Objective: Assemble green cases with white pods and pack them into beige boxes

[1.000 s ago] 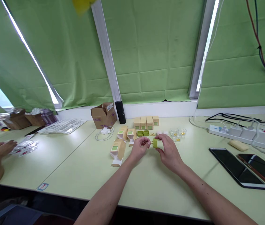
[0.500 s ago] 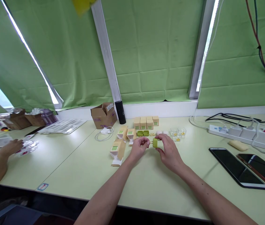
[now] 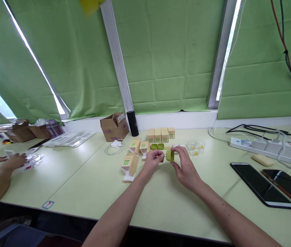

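Above the table, my right hand (image 3: 185, 168) holds a small olive-green square cup (image 3: 170, 156) between thumb and fingers, its hollow side facing right. My left hand (image 3: 154, 162) is closed in a pinch at the cup's left side. A thin yellowish piece shows between those fingertips and the cup; its kind is too small to make out. Just behind the hands sit two more green cups (image 3: 157, 146) and several tiny gold pieces (image 3: 167, 148). Several clear containers with yellow centres (image 3: 195, 147) stand to the right of them. A white item behind my right hand is partly hidden.
Opened small cartons (image 3: 130, 162) lie left of my hands, with closed cartons (image 3: 158, 135) in a row behind. A cardboard box (image 3: 114, 127) and black cylinder (image 3: 132, 123) stand at the back. Phones (image 3: 262, 185) and a power strip (image 3: 266, 148) are right. A co-worker's hands (image 3: 14, 161) are far left.
The green cup has turned so that its hollow side now shows. My hands stay almost in place. At far left, the co-worker's hands have moved apart from a clear white item.
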The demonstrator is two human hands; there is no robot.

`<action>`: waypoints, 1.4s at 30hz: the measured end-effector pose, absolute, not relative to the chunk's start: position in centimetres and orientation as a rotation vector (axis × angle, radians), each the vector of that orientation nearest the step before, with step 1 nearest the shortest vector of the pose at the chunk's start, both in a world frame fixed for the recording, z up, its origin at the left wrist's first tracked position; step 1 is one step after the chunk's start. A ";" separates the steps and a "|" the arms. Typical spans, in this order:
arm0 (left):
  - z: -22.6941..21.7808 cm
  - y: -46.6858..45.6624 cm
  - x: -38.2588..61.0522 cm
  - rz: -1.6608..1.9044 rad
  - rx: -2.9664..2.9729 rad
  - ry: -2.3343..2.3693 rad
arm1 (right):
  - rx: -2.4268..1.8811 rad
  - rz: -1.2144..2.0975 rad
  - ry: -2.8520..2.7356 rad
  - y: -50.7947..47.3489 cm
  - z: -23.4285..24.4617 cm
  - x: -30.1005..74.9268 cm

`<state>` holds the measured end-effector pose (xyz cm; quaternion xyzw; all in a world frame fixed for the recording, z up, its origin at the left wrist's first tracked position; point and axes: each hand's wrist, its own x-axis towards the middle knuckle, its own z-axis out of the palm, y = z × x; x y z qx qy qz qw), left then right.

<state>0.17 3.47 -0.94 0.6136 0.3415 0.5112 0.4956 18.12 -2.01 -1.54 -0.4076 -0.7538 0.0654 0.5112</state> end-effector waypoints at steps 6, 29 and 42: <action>-1.3 3.6 0.0 1.296 1.604 0.917 | -0.993 0.143 -1.764 -2.3 -1.3 18.1; -0.4 1.4 0.0 1.490 2.437 0.843 | -0.877 -0.008 -1.842 -1.8 -1.4 18.7; -0.3 1.5 0.2 1.442 2.324 0.865 | -0.879 0.008 -1.804 -1.9 -0.9 18.8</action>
